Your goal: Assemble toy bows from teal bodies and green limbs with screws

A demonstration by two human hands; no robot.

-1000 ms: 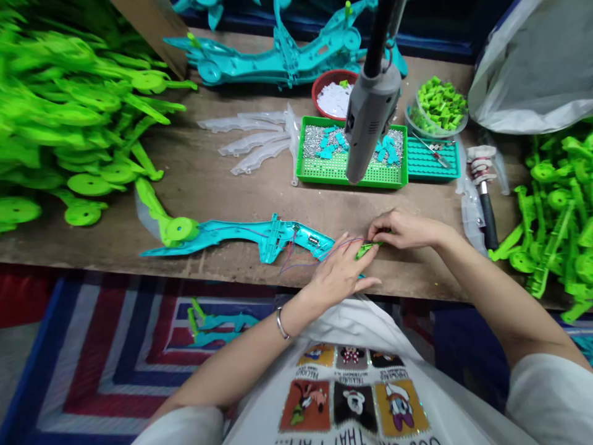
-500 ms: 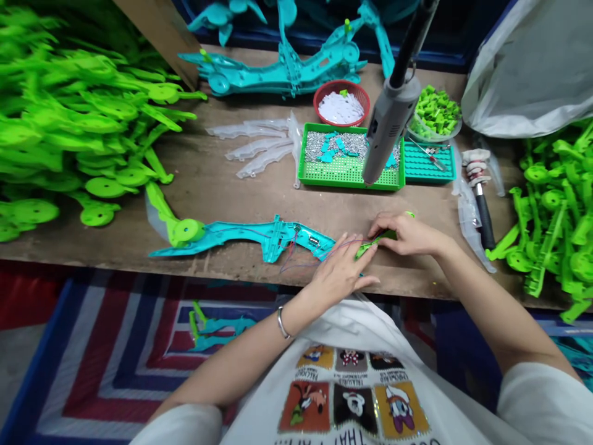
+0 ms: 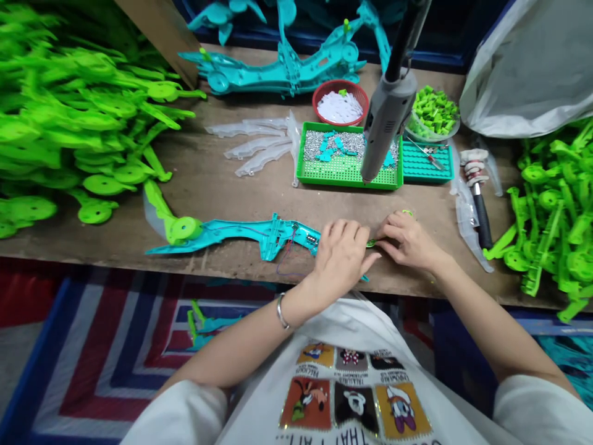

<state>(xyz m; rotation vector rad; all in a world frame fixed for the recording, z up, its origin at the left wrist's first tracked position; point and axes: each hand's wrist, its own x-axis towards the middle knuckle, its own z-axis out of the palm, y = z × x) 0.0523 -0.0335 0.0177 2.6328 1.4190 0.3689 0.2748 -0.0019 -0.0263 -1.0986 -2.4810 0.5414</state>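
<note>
A long teal plastic toy shell (image 3: 241, 233) lies along the front of the wooden bench (image 3: 217, 191), with a green wheel piece (image 3: 183, 228) at its left end and thin red and blue wires (image 3: 287, 262) hanging from its middle. My left hand (image 3: 341, 254) rests curled over the shell's right end. My right hand (image 3: 407, 240) pinches a small green plastic part (image 3: 371, 243) right beside it; most of that part is hidden by my fingers.
A grey electric screwdriver (image 3: 386, 127) hangs over a green tray (image 3: 347, 176) of screws. Behind are a red bowl (image 3: 340, 105), a teal tray (image 3: 426, 165) and a tub of green pieces (image 3: 435, 111). Green parts pile at left (image 3: 69, 123) and right (image 3: 551, 210). A hammer (image 3: 479, 198) lies right.
My left hand has moved up and curled over the shell's right end, covering the wires there. My right hand has drawn in closer, hiding more of the green part. The camera shifted slightly.
</note>
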